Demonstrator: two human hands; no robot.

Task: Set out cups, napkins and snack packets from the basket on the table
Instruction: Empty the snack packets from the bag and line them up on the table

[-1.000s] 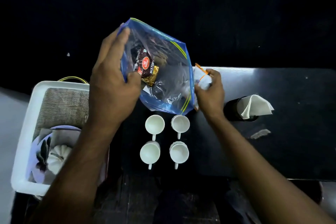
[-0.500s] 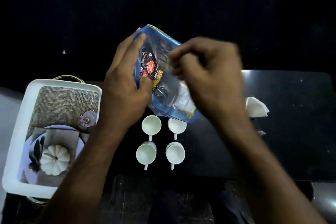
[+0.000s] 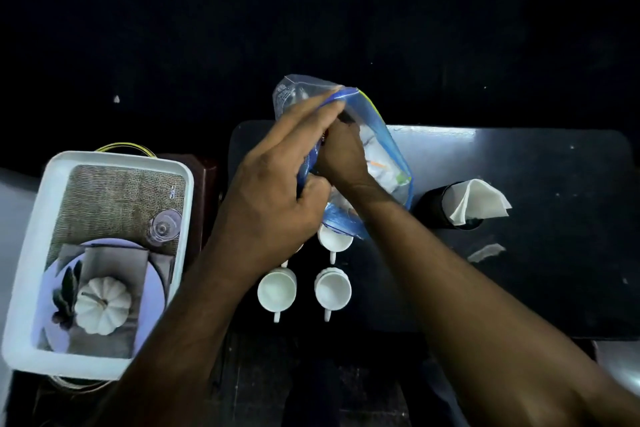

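A clear zip bag (image 3: 389, 149) with a blue rim hangs above the black table (image 3: 536, 253). My left hand (image 3: 277, 191) grips its near edge and holds it open. My right hand (image 3: 343, 156) reaches inside the bag, and its fingers are hidden by the plastic and by my left hand. White packets (image 3: 379, 168) show through the bag wall. Below the bag stand white cups: two in front (image 3: 277, 291) (image 3: 333, 291) and one behind (image 3: 334, 240), while my left hand covers another. White napkins (image 3: 481, 199) stick out of a black holder (image 3: 434, 206) on the right.
A white basket (image 3: 31, 253) sits at the left beside the table, with a printed liner and a small clear glass (image 3: 164, 227) lying in it. A scrap of white paper (image 3: 486, 251) lies on the table near the napkin holder.
My right hand left the table, swung over the bag and went inside it. The bag tilted to the right and lower, over the back cups. The red snack packet is now hidden.
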